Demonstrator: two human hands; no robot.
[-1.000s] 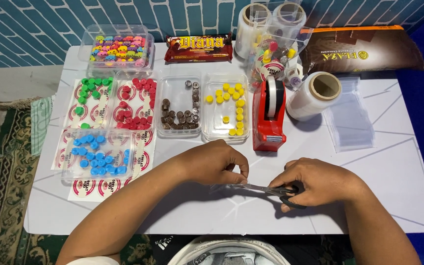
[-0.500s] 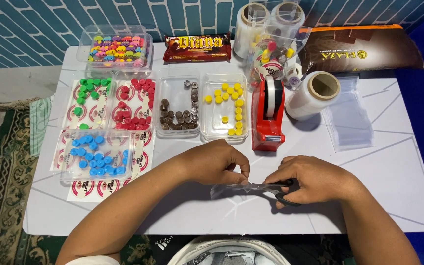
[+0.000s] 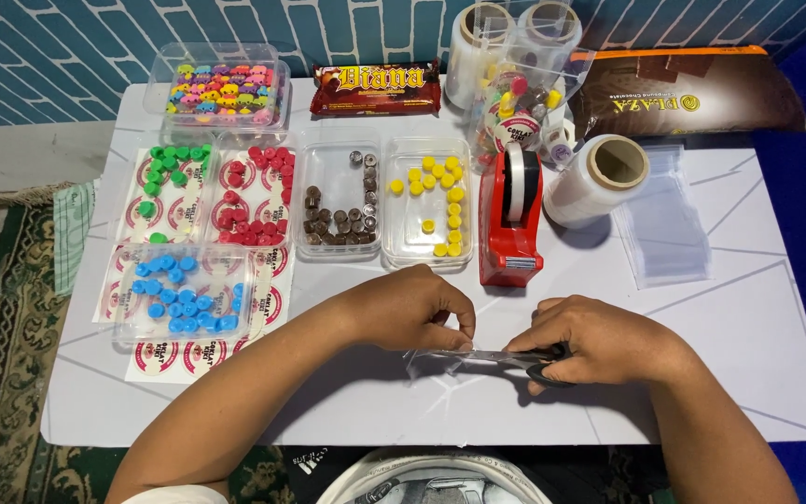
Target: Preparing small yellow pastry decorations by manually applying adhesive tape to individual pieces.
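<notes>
My left hand (image 3: 417, 313) pinches a small piece of clear plastic (image 3: 424, 362) just above the white table (image 3: 748, 373), near its front edge. My right hand (image 3: 599, 338) grips black-handled scissors (image 3: 494, 356). Their metal blades point left and reach the plastic at my left fingertips. The two hands are close together, and the scissor handles are mostly hidden under my right fingers.
A red tape dispenser (image 3: 509, 219) stands just behind my hands. A roll of clear film (image 3: 599, 180) and a stack of clear bags (image 3: 669, 224) lie to its right. Trays of blue (image 3: 184, 294), green (image 3: 162, 182), red (image 3: 254, 182), brown (image 3: 338, 210) and yellow (image 3: 429, 201) caps fill the left half.
Both hands stay at the table's front edge. The scissors and the clear piece have shifted only slightly between my fingers.
</notes>
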